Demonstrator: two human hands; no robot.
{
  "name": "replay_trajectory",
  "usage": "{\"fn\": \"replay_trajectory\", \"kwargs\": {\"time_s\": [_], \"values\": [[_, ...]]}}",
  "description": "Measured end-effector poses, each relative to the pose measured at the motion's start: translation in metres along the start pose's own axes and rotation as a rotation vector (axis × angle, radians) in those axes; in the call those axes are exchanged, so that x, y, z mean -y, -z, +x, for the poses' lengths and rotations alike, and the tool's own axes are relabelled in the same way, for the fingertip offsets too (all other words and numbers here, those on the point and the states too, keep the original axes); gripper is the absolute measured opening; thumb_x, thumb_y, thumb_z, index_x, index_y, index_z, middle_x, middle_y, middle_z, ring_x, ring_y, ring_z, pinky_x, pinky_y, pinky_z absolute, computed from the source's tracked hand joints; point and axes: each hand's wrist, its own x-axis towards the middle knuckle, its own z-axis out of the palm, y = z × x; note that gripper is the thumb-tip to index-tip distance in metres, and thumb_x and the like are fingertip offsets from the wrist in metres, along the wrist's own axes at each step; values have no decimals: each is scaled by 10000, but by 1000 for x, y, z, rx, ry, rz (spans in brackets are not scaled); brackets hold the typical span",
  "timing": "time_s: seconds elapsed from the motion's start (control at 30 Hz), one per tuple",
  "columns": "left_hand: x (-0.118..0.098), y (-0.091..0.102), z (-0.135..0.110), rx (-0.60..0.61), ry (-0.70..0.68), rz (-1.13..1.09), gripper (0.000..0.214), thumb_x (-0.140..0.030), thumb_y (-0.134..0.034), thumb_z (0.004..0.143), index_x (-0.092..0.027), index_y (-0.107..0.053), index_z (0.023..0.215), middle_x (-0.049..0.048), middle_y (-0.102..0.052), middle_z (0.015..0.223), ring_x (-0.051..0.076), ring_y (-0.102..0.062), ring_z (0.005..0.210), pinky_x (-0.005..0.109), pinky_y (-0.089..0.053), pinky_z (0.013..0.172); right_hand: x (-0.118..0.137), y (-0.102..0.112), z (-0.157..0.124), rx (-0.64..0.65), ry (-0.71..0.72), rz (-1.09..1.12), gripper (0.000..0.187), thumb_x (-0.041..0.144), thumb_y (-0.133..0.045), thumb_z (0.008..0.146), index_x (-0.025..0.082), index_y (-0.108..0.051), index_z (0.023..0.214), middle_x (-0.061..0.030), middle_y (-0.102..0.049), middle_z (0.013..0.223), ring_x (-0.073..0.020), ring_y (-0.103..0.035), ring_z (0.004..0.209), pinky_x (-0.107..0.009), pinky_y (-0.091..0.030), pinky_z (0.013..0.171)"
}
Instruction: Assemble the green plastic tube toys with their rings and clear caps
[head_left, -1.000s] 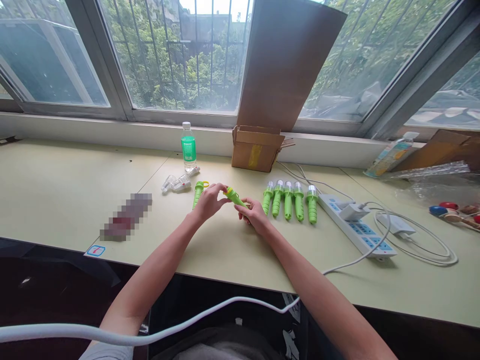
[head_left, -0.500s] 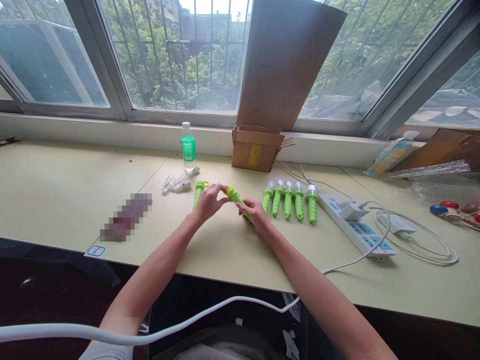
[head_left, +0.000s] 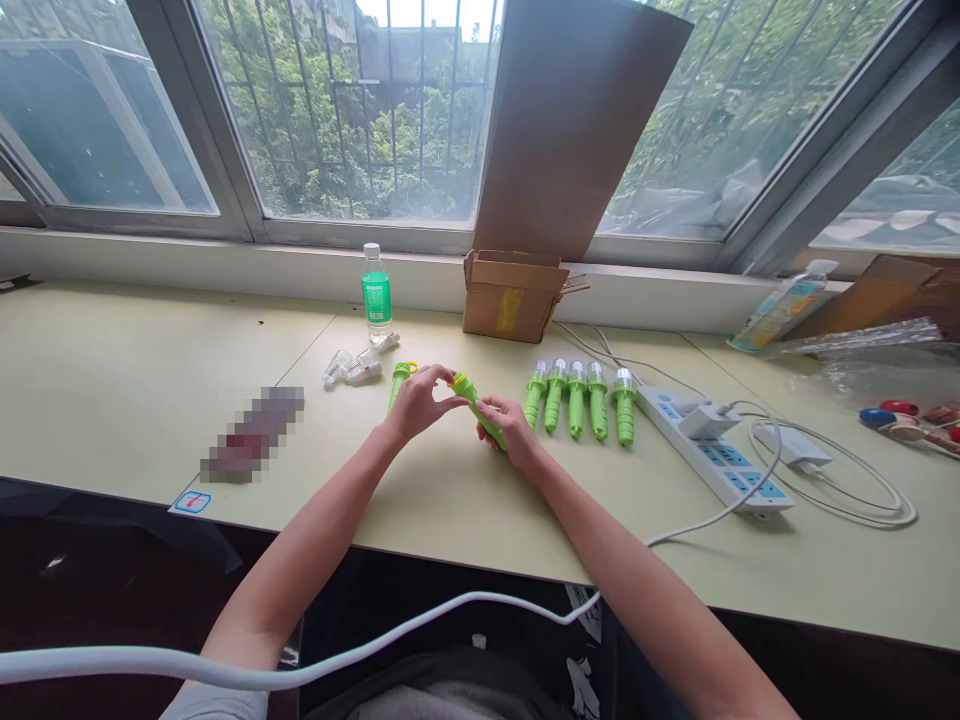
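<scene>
A green ribbed handle (head_left: 480, 405) with a yellow ring at its top end is held tilted above the table between my hands. My right hand (head_left: 511, 428) is closed around its lower body. My left hand (head_left: 421, 402) pinches the yellow end with thumb and fingers. Partly hidden behind my left hand, another green handle (head_left: 399, 380) with a yellow loop stands or lies on the table. To the right, several green handles (head_left: 576, 405) with clear caps lie in a row. Clear plastic caps (head_left: 361, 368) lie loose at the left.
A bottle with a green label (head_left: 377, 300) stands at the back, left of a small cardboard box (head_left: 510, 305). On the right are a white power strip (head_left: 720, 460) and coiled cables. A white cable (head_left: 375, 645) crosses in front of my body. A blurred patch (head_left: 255, 435) lies left.
Almost nothing differs. The handle and my right hand have shifted very slightly; my left fingers remain at its yellow end.
</scene>
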Motion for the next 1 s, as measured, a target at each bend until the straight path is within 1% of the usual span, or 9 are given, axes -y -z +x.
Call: {"fn": "replay_trajectory", "kwargs": {"time_s": [0.1, 0.3, 0.37, 0.53, 0.67, 0.77, 0.83, 0.9, 1.0], "values": [[1, 0, 0, 17, -9, -3, 377, -337, -761, 672, -200, -506, 913, 48, -665, 1048, 181, -637, 937, 360, -536, 793, -3, 1, 3, 4, -21, 30, 397, 575, -559, 728, 192, -546, 833, 19, -574, 484, -92, -388, 332, -226, -260, 347], [4, -1, -1, 14, -24, 44, 280, -219, -712, 725, -210, -513, 921, 28, -671, 1024, 175, -630, 947, 355, -524, 815, -5, 3, 6, 21, -9, 26, 380, 560, -558, 731, 187, -571, 799, -9, -614, 554, -93, -410, 344, -229, -276, 344], [4, -1, -1, 11, -10, 73, 264, -213, -713, 721, -211, -525, 908, 30, -676, 1005, 182, -633, 934, 354, -522, 803, -4, 2, 4, 6, 30, -29, 394, 572, -539, 745, 183, -591, 773, -16, -613, 578, -98, -432, 375, -236, -313, 366], [2, -1, -2, -9, -5, 129, 228, -208, -713, 723, -212, -544, 876, 32, -683, 999, 188, -634, 930, 347, -510, 790, -4, -2, 2, -103, 220, -270, 448, 575, -470, 807, 182, -598, 634, -12, -557, 559, -108, -471, 457, -243, -377, 466], [2, -2, -2, -21, -13, 133, 193, -228, -700, 744, -218, -547, 862, 26, -679, 1047, 190, -631, 951, 351, -501, 807, -9, -5, 3, -154, 241, -311, 413, 550, -438, 841, 186, -602, 734, -14, -578, 650, -99, -453, 450, -250, -379, 475], [2, -2, -3, -16, -11, 121, 177, -248, -687, 760, -218, -548, 866, 25, -675, 1070, 191, -628, 967, 352, -498, 814, -11, -5, 4, -199, 270, -356, 351, 527, -549, 785, 193, -605, 875, -19, -597, 724, -102, -460, 479, -247, -374, 475], [3, -1, -3, -19, -9, 104, 172, -247, -681, 767, -218, -546, 870, 24, -673, 1075, 189, -625, 977, 355, -499, 818, -11, -5, 4, -227, 290, -366, 374, 504, -630, 727, 199, -589, 940, -22, -605, 753, -112, -482, 517, -244, -379, 481], [3, -1, -3, -22, -6, 81, 179, -242, -681, 765, -217, -542, 876, 22, -672, 1073, 186, -622, 984, 360, -501, 830, -11, -5, 3, -236, 271, -323, 385, 496, -655, 703, 202, -574, 938, -21, -602, 758, -110, -480, 512, -240, -374, 457], [4, -1, -2, -7, 0, 47, 209, -248, -677, 768, -216, -534, 917, 24, -667, 1061, 183, -614, 995, 369, -505, 843, -11, -6, 4, -197, 223, -204, 363, 504, -642, 712, 198, -567, 893, -5, -579, 724, -87, -443, 444, -237, -355, 401]]}}
